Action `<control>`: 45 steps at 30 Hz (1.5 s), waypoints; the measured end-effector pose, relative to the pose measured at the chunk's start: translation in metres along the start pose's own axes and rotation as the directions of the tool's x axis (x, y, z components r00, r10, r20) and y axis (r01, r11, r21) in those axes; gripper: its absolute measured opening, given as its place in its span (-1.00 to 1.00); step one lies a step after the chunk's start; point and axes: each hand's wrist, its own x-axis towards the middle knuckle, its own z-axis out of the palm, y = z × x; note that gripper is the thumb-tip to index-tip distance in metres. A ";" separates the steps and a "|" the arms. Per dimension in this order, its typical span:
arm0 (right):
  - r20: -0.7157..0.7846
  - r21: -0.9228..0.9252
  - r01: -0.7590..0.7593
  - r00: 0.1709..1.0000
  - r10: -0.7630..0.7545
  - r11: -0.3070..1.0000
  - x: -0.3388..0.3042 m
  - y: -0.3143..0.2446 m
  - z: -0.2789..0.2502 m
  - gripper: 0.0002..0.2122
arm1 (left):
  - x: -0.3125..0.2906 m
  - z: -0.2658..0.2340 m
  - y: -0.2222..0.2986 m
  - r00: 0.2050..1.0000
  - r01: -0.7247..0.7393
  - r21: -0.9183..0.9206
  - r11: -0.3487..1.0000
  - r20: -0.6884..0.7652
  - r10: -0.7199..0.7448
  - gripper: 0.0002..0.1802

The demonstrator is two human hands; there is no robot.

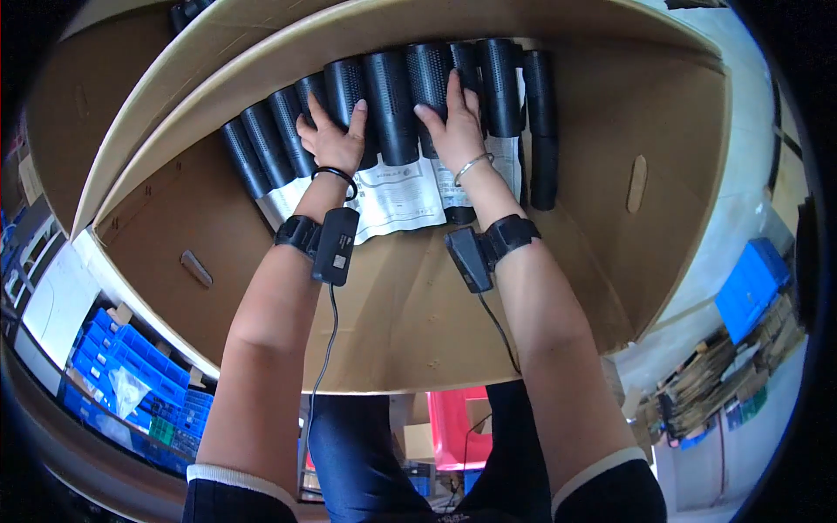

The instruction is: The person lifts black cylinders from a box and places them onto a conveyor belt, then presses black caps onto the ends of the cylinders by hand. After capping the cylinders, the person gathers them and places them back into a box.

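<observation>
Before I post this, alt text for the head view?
A person's left hand and right hand spread, fingers apart, over a row of black cylinders, some perforated, at the far side of a large cardboard box. White printed paper lies partly under the row; a black device is strapped to each forearm.

you've got room over the near part of the carton (418, 296) and off to the right, but that snug row of black cylinders (390, 109) blocks the far side.
</observation>
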 end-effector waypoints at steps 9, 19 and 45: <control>-0.214 -0.338 -0.488 0.873 0.439 0.805 -0.023 0.173 -0.048 -0.54 | -0.007 -0.002 0.011 0.999 -0.008 -0.046 0.999 -0.049 0.005 -0.02; 0.197 -0.337 -0.309 0.900 0.388 0.889 -0.032 0.152 -0.089 -0.42 | -0.084 -0.063 0.037 0.961 -0.146 -0.543 0.827 0.122 0.250 -0.71; 0.527 0.825 -0.386 0.788 -0.317 0.412 -0.272 -0.313 -0.271 -0.53 | -0.314 -0.382 0.088 0.917 0.243 -0.952 0.186 0.288 0.277 -0.32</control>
